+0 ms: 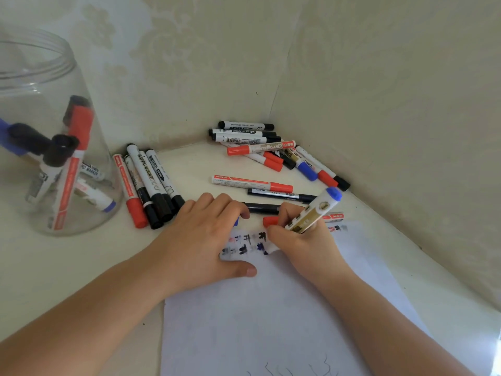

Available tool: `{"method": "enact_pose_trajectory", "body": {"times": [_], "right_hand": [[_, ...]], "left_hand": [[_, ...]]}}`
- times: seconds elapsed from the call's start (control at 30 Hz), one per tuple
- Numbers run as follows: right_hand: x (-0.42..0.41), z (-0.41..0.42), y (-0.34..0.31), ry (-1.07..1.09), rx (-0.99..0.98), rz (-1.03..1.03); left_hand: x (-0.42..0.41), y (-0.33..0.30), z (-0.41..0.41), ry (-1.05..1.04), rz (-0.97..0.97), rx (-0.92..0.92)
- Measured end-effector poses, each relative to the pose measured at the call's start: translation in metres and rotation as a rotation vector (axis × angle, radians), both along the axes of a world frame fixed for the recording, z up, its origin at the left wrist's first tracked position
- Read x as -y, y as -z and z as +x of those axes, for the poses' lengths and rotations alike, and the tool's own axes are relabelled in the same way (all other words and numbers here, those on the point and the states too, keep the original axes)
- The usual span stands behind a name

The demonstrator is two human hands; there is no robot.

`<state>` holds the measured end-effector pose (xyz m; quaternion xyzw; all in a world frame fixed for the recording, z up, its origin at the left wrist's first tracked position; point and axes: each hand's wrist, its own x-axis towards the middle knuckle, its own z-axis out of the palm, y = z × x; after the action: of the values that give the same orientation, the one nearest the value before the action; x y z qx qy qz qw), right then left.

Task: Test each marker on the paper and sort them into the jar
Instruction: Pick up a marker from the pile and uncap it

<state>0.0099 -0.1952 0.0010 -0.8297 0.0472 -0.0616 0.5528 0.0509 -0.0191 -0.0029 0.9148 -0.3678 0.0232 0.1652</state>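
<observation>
My right hand (301,240) grips a blue-ended whiteboard marker (317,210), its tip down on the white paper (271,321) among several small test marks. My left hand (206,240) lies on the paper's upper left corner, holding it down; a bit of blue, perhaps a cap, shows under its curled fingertips. A clear jar (54,147) at the left holds several markers, red, black and blue. Loose markers lie in a group beside the jar (151,185) and in a pile in the corner (273,153).
Walls meet in a corner close behind the marker pile. A red marker (252,183) and two dark pens (279,196) lie just beyond my hands. Another red marker (334,217) is partly hidden behind my right hand. Bare paper stretches toward me.
</observation>
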Motion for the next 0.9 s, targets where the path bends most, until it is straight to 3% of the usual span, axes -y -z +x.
{"method": "enact_pose_trajectory", "body": {"times": [0.17,0.33,0.53,0.67,0.9], "right_hand": [[0.011,-0.003,-0.01,0.059,0.043,0.426],[0.008,-0.008,-0.017,-0.039,0.075,0.412],[0.011,-0.011,-0.02,-0.034,0.08,0.646],[0.009,-0.011,-0.019,0.018,0.04,0.61],[0.0,-0.013,-0.015,-0.078,-0.018,0.529]], "left_hand": [[-0.001,-0.006,-0.004,0.006,-0.143,0.026],[0.001,-0.007,-0.003,0.022,-0.345,-0.044],[-0.001,-0.006,0.0,0.018,-0.505,-0.079],[-0.002,-0.005,-0.002,0.045,-0.512,-0.089],[0.003,-0.011,-0.012,0.144,-0.443,-0.051]]}}
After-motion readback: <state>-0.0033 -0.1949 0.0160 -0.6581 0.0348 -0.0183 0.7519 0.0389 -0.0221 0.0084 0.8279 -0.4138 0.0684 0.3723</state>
